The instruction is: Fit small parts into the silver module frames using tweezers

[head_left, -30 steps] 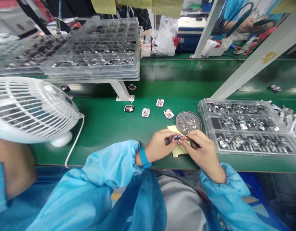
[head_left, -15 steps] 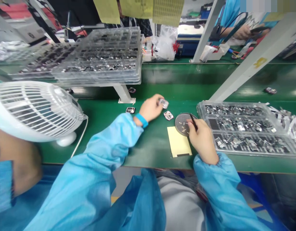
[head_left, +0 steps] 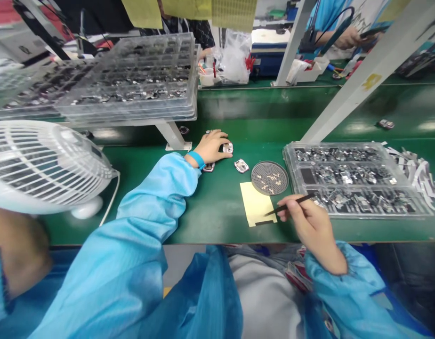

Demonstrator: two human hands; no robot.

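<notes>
My left hand (head_left: 211, 147), with a blue band at the wrist, has its thumb and fingers closed around a small silver square-cased part (head_left: 228, 148) on the green bench. A similar part (head_left: 208, 167) peeks out below this hand, partly covered. To the right lies another silver-cased part (head_left: 241, 165), touched by nothing. In my right hand (head_left: 311, 221) are dark tweezers (head_left: 291, 204), their tip pointing left over a yellow sticky note (head_left: 253, 200) with a dark strip at its lower edge. Just above is a round grey perforated dish (head_left: 260, 187) holding several tiny pale pieces.
A clear compartment tray (head_left: 358, 212) of small metal parts sits right, beside white paper strips (head_left: 415, 169). At left are a white fan (head_left: 44, 165) and stacked trays (head_left: 132, 110) on a raised shelf. A slanted white post (head_left: 351, 89) stands behind. Other people are nearby.
My left hand has moved slightly left and lowered the silver part to the bench. My right hand has drawn back from the dish, bringing the tweezers over the sticky note.
</notes>
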